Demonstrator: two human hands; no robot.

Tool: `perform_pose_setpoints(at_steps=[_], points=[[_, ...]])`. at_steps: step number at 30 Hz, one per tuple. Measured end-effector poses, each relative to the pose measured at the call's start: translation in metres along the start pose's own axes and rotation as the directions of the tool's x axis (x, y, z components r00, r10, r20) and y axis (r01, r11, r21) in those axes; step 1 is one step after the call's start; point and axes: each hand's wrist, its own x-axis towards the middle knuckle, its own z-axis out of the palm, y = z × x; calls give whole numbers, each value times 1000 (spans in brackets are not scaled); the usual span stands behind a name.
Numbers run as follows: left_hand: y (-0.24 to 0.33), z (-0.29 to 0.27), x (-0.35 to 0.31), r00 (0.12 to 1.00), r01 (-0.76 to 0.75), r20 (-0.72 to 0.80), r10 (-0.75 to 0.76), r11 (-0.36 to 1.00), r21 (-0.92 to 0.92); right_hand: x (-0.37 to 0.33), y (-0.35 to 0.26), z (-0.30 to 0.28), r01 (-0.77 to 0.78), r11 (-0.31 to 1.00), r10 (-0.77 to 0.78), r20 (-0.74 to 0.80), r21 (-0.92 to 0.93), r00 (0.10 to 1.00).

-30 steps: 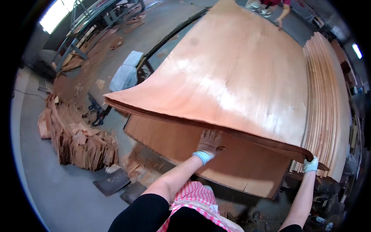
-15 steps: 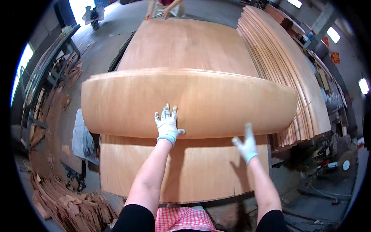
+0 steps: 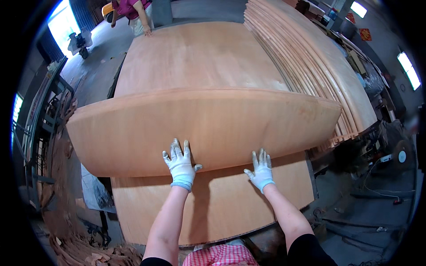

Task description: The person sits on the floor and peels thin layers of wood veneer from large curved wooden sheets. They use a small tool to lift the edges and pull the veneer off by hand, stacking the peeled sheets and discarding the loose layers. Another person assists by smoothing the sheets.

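Observation:
A folded-over bundle of thin wood veneer sheets (image 3: 222, 119) lies across a larger flat stack, its curved side facing me. My left hand (image 3: 181, 167), in a pale glove, rests on that curved side with fingers spread. My right hand (image 3: 261, 171), gloved the same way, lies near the bundle's lower edge, fingers stretched out and nothing in them. Below the fold, the near part of the flat veneer stack (image 3: 239, 201) shows, with the shadow of my left arm on it. The far part of the top sheet (image 3: 199, 55) extends beyond the bundle.
Several folded veneer sheets (image 3: 319, 66) are piled along the right. Another person's hand (image 3: 147, 31) touches the far left corner of the sheet. A metal rack (image 3: 42, 119) stands at the left, and scrap veneer strips (image 3: 84, 250) lie on the floor at lower left.
My right hand has come left onto the bundle's lower part. The view has shifted, and the bundle sits lower and more tilted in it. The other person has moved to the far left corner.

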Motion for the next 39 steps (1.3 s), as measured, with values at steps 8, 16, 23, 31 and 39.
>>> perform_pose_setpoints(at_steps=[8, 16, 23, 31, 39], points=[[2, 1, -10, 1000, 24, 1, -24, 999, 23, -8, 0, -11, 32, 998, -33, -11, -50, 999], [3, -3, -17, 999, 30, 41, -31, 999, 25, -20, 1, -45, 59, 995, -51, 102, -75, 993], [11, -3, -24, 999, 11, 49, -12, 1000, 24, -31, 9, -64, 95, 990, -92, 35, -108, 995], [4, 16, -37, 1000, -31, 6, 31, 999, 19, 13, -13, -166, 178, 979, -204, -436, -100, 877], [3, 53, -62, 988, -132, -82, 133, 991, 18, 95, -52, -203, 247, 952, -265, 82, 183, 961]])
